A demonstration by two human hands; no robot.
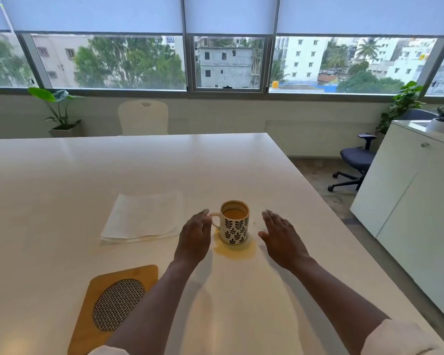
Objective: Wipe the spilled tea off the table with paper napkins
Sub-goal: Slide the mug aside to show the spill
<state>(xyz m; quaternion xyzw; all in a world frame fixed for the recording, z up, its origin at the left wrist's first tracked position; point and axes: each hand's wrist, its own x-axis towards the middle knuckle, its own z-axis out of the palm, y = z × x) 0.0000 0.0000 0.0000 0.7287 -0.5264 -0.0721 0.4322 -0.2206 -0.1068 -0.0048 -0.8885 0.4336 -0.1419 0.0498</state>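
Both hands, left hand (194,235) & right hand (280,237), open beside the mug (235,222); paper napkins (142,217) look thin, limp — pinch top sheet's near edge.

1. A mug (235,222) stands in a tea puddle (237,251) on the white table (62,175), between the left hand (194,239) and right hand (282,239).
2. A napkin stack (141,219) lies to the left, a wooden trivet (116,303) nearer.
3. Open tabletop stretches far beyond and right of the mug.

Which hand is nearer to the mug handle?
The left hand: its fingertips almost touch the mug handle, while the right hand is on the handle-free side.
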